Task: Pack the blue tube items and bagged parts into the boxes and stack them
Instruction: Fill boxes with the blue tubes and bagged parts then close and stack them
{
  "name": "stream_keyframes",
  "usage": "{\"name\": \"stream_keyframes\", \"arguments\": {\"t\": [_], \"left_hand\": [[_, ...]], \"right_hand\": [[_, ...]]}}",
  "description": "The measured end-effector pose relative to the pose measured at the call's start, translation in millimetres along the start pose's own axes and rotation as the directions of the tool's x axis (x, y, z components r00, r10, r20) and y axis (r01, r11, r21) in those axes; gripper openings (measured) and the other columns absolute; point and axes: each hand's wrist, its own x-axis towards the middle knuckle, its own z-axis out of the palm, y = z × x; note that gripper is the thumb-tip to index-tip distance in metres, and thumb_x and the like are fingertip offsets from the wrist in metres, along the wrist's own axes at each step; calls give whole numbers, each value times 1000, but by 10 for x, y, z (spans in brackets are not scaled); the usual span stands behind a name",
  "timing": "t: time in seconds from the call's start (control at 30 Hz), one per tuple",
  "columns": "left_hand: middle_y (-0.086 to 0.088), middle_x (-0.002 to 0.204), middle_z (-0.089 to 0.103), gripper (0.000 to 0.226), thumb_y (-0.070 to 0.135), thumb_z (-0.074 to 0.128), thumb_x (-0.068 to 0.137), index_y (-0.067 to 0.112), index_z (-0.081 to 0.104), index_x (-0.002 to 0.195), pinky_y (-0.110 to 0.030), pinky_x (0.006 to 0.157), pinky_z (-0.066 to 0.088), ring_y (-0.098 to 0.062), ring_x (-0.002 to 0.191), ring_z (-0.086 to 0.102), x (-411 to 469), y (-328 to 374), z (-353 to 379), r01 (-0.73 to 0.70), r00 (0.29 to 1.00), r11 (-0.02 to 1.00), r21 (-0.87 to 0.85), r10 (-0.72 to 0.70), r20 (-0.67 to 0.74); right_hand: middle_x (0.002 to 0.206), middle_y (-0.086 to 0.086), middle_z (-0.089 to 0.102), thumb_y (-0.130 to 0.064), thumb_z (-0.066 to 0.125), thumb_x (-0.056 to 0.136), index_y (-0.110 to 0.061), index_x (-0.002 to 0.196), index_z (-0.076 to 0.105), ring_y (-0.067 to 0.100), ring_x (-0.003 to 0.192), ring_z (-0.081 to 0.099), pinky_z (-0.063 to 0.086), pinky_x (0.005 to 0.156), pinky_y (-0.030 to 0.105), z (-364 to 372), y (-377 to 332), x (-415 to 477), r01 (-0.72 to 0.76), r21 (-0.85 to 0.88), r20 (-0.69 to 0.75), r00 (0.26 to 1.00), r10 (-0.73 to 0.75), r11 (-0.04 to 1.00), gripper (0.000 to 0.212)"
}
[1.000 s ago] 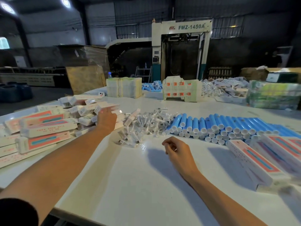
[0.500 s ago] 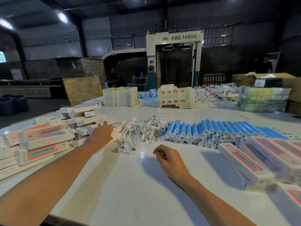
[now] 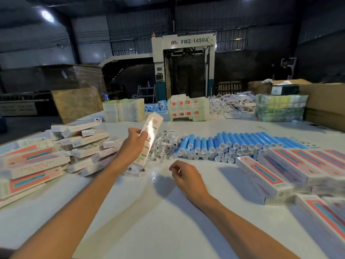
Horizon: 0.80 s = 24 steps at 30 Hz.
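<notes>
Two hands are in view over the white counter.

1. Left hand: grips one long white box near its middle, fingers curled round its edge. The box is raised clear of the counter and tilted, with its upper end leaning away and to the right. Glare on its face hides most of the print.
2. Right hand: lies low over the counter with its fingers loosely curled and holds nothing. Contact with the surface cannot be determined.
3. Bagged parts: a loose heap of small clear bags lies on the counter just behind the raised box, between the two hands.
4. Blue tubes: stacked on their sides in rows with their white caps toward the camera. The stack sits directly right of the bagged parts and touches that heap.
5. Left pile of boxes: white boxes with red and blue panels, stacked unevenly (several at differing angles) beside the left forearm.
6. Right rows of boxes: the same printed boxes laid side by side, in front of and right of the tubes.

At the far edge of the counter stand bundles of flat cartons and a green wrapped bundle. A machine marked FMZ-1450A stands beyond.
</notes>
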Motion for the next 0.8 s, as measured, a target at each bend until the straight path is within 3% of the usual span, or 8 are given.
{"name": "stream_keyframes", "arguments": {"t": [0.07, 0.17, 0.27, 0.4, 0.53, 0.63, 0.8], "left_hand": [[-4, 98, 82, 23, 41, 46, 112, 24, 47, 128, -45, 76, 65, -26, 83, 81, -176, 26, 296, 56, 996, 940, -336, -30, 83], [1, 105, 81, 22, 48, 51, 111, 31, 60, 122, -36, 74, 63, -17, 88, 81, -398, -74, 660, 38, 989, 862, -506, 40, 142], [-13, 106, 81, 22, 37, 55, 112, 21, 60, 125, -38, 70, 65, -31, 89, 81, -521, -205, 874, 135, 977, 731, -669, 16, 214], [-8, 111, 82, 27, 28, 58, 110, 14, 56, 133, -32, 69, 64, -27, 99, 80, -563, -323, 939, 227, 958, 688, -689, -29, 286], [-6, 110, 82, 34, 22, 71, 102, 15, 61, 133, -51, 96, 62, -25, 103, 79, -513, -336, 873, 225, 961, 687, -691, -38, 275], [-6, 111, 82, 27, 22, 75, 99, 23, 68, 126, -58, 105, 57, -28, 110, 77, -499, -344, 832, 184, 958, 743, -643, 9, 285], [-9, 121, 79, 36, 25, 74, 101, 24, 64, 135, -60, 107, 55, -31, 115, 76, -497, -377, 825, 137, 932, 771, -622, 112, 344]], "right_hand": [[94, -8, 69, -20, 54, 102, -21, 102, 67, 16, 84, 62, 50, 73, 36, -99, -29, 35, -56, -48, -148, 988, 49, 997, 13], [89, -5, 68, -17, 57, 99, -20, 96, 65, 17, 80, 62, 47, 66, 33, -365, -71, 189, -153, -61, -364, 923, 121, 986, 10], [93, 1, 67, -17, 55, 97, -14, 100, 63, 25, 84, 62, 53, 73, 41, -666, -1, 486, -235, -183, -381, 912, 151, 955, 9], [118, 15, 60, -14, 51, 98, -4, 116, 57, 36, 109, 54, 44, 82, 43, -926, 292, 942, -347, -506, -332, 923, 193, 790, 21], [138, 17, 47, -20, 49, 101, -4, 129, 57, 34, 130, 41, 38, 104, 46, -1001, 637, 1191, -387, -761, -296, 921, 252, 520, 33], [137, 13, 47, -22, 47, 101, -14, 128, 64, 31, 130, 39, 37, 99, 44, -979, 810, 1219, -325, -872, -237, 934, 265, 367, 33], [128, 13, 52, -12, 57, 96, -11, 122, 65, 30, 119, 45, 40, 92, 36, -898, 800, 1195, -226, -937, -180, 966, 186, 267, 28]]}}
